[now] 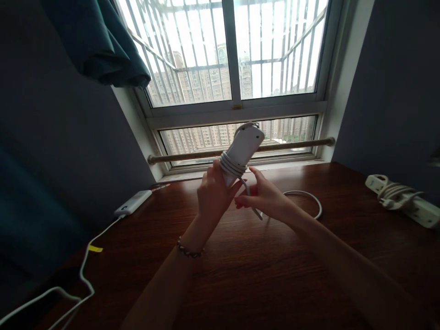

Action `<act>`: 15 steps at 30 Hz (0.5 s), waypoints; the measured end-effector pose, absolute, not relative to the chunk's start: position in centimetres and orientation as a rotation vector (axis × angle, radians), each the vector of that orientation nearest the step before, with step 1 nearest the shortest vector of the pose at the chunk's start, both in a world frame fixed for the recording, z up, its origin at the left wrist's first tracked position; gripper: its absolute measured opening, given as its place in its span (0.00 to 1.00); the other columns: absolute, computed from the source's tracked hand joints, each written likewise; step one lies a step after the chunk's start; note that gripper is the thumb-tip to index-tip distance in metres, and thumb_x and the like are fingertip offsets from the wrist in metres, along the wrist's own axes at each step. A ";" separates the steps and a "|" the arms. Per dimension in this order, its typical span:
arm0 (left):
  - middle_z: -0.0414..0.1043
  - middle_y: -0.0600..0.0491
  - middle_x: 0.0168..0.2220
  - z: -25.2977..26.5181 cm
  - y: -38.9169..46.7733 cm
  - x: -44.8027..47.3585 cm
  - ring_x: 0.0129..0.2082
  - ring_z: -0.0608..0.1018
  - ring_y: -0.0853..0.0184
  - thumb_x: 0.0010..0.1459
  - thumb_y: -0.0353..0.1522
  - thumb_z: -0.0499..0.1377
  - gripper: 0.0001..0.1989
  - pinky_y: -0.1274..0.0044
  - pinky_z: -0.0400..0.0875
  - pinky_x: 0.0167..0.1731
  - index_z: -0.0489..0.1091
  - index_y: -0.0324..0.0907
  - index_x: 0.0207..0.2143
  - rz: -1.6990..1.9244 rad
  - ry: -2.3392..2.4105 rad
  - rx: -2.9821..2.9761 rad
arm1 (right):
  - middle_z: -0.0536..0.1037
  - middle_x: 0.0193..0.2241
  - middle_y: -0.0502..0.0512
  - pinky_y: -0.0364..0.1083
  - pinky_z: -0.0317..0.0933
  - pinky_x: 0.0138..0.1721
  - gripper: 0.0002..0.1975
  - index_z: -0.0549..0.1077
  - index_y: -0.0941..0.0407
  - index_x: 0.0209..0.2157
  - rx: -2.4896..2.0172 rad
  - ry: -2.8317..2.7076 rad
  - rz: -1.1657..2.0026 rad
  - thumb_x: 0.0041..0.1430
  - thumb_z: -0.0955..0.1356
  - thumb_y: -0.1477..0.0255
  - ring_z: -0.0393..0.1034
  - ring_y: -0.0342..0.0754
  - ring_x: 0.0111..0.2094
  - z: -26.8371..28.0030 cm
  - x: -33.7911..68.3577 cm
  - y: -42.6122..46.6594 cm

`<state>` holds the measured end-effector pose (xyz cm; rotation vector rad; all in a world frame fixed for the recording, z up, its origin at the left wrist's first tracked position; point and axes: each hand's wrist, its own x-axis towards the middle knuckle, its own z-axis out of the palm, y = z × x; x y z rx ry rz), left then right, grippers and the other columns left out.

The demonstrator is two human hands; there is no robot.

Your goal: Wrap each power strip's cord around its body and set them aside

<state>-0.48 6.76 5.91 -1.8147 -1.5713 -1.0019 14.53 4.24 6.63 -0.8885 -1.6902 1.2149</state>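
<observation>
A white power strip is held up at a tilt over the wooden table, its far end toward the window. My left hand is closed around its lower part. Several turns of white power cord are wound around the strip's middle. My right hand is beside the strip, with the cord running between its curled fingers and thumb. The loose part of the cord curves across the table behind my right wrist.
Another white power strip, its cord wrapped around it, lies at the table's right. A white adapter-like box with a cable and yellow tag lies at the left. Beyond the table are a horizontal rail and window.
</observation>
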 end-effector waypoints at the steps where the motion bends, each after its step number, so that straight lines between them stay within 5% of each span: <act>1: 0.69 0.39 0.46 6.3 6.9 -0.9 0.41 0.74 0.51 0.52 0.52 0.53 0.43 0.68 0.70 0.33 0.47 0.33 0.60 -1.044 -1.618 -1.797 | 0.77 0.27 0.50 0.41 0.64 0.26 0.49 0.37 0.58 0.61 -0.908 -1.768 1.182 0.47 0.72 0.73 0.72 0.45 0.27 6.6 14.7 4.3; 3: 0.69 0.37 0.47 7.2 6.9 -1.9 0.40 0.76 0.50 0.53 0.52 0.53 0.42 0.67 0.70 0.33 0.47 0.34 0.60 -1.126 -1.710 -1.752 | 0.78 0.31 0.53 0.41 0.63 0.27 0.48 0.46 0.58 0.61 -0.960 -1.978 1.187 0.43 0.74 0.69 0.71 0.45 0.30 6.3 15.2 4.7; 6: 0.68 0.33 0.48 8.3 6.8 -3.2 0.41 0.75 0.46 0.54 0.53 0.50 0.40 0.65 0.70 0.34 0.48 0.33 0.59 -1.164 -1.814 -1.712 | 0.76 0.31 0.53 0.41 0.63 0.31 0.29 0.68 0.61 0.45 -0.907 -2.244 1.302 0.40 0.75 0.68 0.70 0.45 0.32 6.1 16.1 5.8; 9: 0.67 0.31 0.49 8.8 7.0 -4.2 0.42 0.75 0.44 0.54 0.54 0.49 0.42 0.63 0.70 0.36 0.49 0.29 0.59 -1.079 -1.855 -1.681 | 0.72 0.24 0.49 0.41 0.61 0.29 0.13 0.70 0.60 0.32 -0.822 -2.267 1.307 0.46 0.72 0.68 0.68 0.42 0.27 6.8 17.1 6.4; 11: 0.68 0.32 0.48 8.6 7.4 -4.6 0.42 0.75 0.44 0.53 0.55 0.49 0.44 0.63 0.70 0.36 0.49 0.29 0.60 -0.990 -1.859 -1.651 | 0.69 0.20 0.47 0.41 0.57 0.26 0.10 0.70 0.60 0.29 -0.951 -2.224 0.989 0.52 0.68 0.66 0.66 0.41 0.23 7.7 17.7 6.2; 15: 0.70 0.37 0.46 7.7 8.1 -4.5 0.41 0.76 0.49 0.51 0.54 0.52 0.44 0.66 0.69 0.37 0.50 0.34 0.60 -0.764 -1.785 -1.800 | 0.70 0.20 0.49 0.44 0.48 0.26 0.14 0.72 0.57 0.26 -1.214 -1.956 -0.210 0.56 0.66 0.61 0.64 0.43 0.23 9.3 18.4 4.6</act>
